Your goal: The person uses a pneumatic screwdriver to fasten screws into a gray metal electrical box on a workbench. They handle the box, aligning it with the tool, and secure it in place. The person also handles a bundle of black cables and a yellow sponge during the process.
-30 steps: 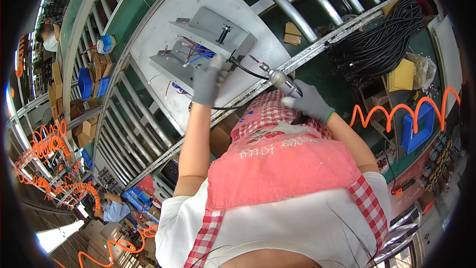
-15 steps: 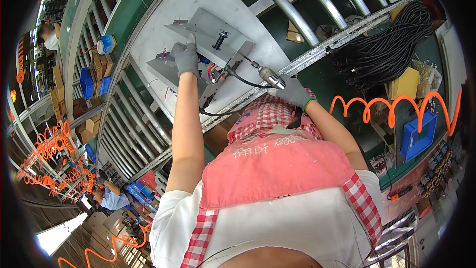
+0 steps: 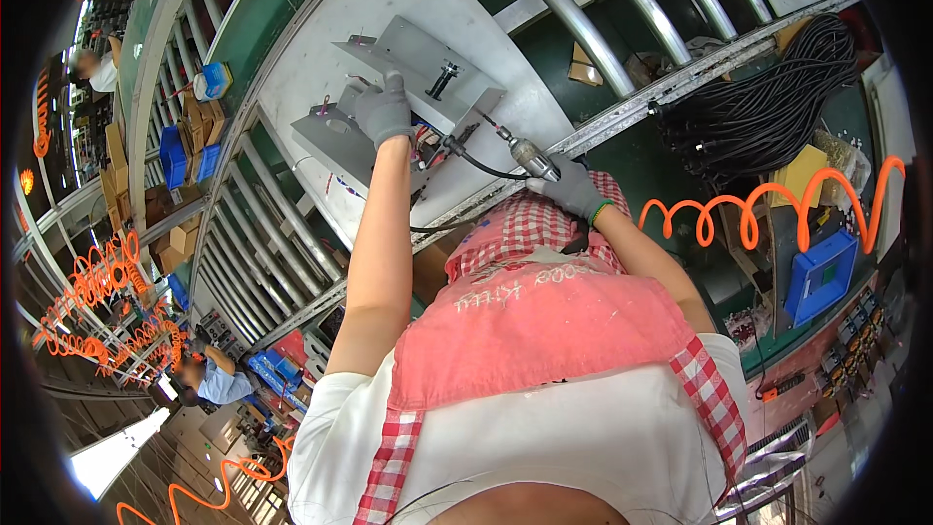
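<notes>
In a grey glove, my left hand point(image 3: 383, 113) is over the left part of a grey sheet-metal housing point(image 3: 413, 44). Its fingers look apart, close to a thin wire end point(image 3: 362, 81); I cannot make out whether they touch it. A black fitting point(image 3: 443, 81) stands out from the housing's flat panel. Coloured wires point(image 3: 424, 139) show inside, partly covered by a black cable point(image 3: 481, 163). My right hand point(image 3: 575, 191), gloved too, is closed round a silver power screwdriver point(image 3: 534, 159). The bit points up-left at the housing's right end flange, and I cannot tell whether they touch.
The housing lies on a pale board point(image 3: 321, 29) over a roller conveyor point(image 3: 622, 68). To the right are a bundle of black cables point(image 3: 763, 97), a yellow block point(image 3: 799, 173), a coiled orange hose point(image 3: 748, 224) and a blue bin point(image 3: 821, 277). Another person point(image 3: 224, 381) works at far left.
My left hand has drawn back slightly from the housing's upper edge and shifted right. The housing and board appear a little further right. My right hand still holds the screwdriver.
</notes>
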Tool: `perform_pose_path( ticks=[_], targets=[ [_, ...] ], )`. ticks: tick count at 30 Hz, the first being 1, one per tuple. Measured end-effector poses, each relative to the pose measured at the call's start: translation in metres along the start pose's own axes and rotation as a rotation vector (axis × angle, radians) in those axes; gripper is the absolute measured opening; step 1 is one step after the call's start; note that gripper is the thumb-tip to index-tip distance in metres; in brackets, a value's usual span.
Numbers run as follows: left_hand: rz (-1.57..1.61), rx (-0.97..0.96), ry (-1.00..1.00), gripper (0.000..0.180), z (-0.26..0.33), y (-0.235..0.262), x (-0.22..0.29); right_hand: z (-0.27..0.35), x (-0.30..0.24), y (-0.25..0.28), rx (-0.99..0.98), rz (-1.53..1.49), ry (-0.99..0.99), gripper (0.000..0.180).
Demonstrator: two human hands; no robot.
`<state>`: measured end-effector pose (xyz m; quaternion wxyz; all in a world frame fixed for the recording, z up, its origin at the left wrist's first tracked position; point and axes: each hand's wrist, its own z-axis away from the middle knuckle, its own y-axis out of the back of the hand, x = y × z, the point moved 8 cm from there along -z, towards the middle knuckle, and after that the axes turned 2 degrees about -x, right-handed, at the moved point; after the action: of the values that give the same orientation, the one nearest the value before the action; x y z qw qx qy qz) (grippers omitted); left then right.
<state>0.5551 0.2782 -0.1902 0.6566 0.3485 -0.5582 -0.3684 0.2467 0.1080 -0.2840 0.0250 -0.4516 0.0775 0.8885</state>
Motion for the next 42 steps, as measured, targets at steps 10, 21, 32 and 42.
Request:
perform_pose_path(
  ticks=[10,21,32,42],
  targets=[
    [0.206,-0.177,0.067,0.051,-0.001,0.016,-0.009,-0.004,0.010,-0.028,-0.237,-0.320,-0.194,0.049],
    [1.330,-0.623,0.299,0.024,0.104,0.061,-0.021,0.091,-0.096,-0.001,-0.156,-0.061,0.002,0.049],
    [1.689,-1.031,0.559,0.024,0.161,0.027,-0.009,0.122,-0.144,-0.033,-0.178,0.048,0.072,0.052],
    [1.435,-0.940,0.247,0.026,0.159,0.030,-0.007,0.126,-0.124,-0.048,-0.269,-0.280,-0.125,0.054]
  ],
)
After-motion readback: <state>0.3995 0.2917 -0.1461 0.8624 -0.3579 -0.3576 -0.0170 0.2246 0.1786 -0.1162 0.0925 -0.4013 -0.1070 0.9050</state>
